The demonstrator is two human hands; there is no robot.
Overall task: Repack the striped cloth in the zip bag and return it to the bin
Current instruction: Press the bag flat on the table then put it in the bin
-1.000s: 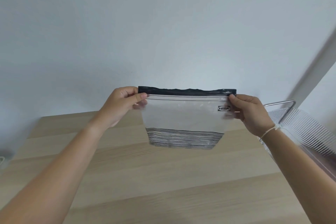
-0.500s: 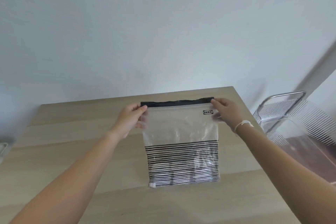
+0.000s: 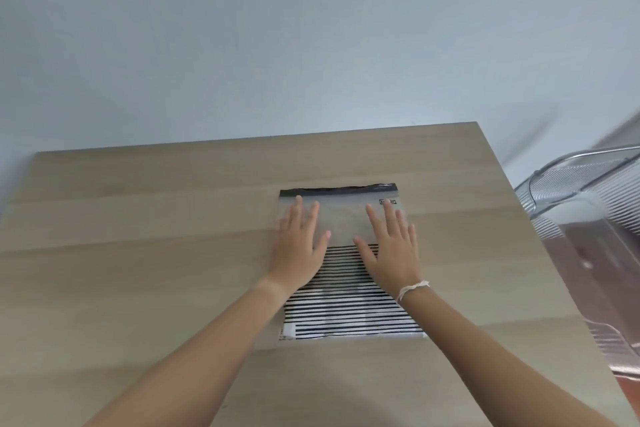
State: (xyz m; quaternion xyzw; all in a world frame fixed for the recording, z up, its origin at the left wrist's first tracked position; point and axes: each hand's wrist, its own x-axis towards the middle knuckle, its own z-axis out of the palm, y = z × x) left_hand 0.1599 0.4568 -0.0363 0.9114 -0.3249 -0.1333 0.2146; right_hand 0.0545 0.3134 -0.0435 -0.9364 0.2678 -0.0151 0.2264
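A clear zip bag (image 3: 346,215) with a dark zip strip along its far edge lies flat on the wooden table (image 3: 138,236). The black-and-white striped cloth (image 3: 346,308) fills the near half of the bag. My left hand (image 3: 299,246) rests flat, fingers spread, on the bag's left side. My right hand (image 3: 389,246) lies flat, fingers spread, on its right side, a white string around the wrist. Both palms cover the cloth's upper edge. The clear ribbed plastic bin (image 3: 588,218) stands beyond the table's right edge.
A pale blue wall rises behind the table's far edge. The bin has a metal-looking rim (image 3: 571,159) and sits lower than the tabletop, right of it. Bare wood stretches left of the bag and in front of it.
The bag was held up by its top corners, then lowered onto the table. Both hands let go of the corners and now lie flat on it.
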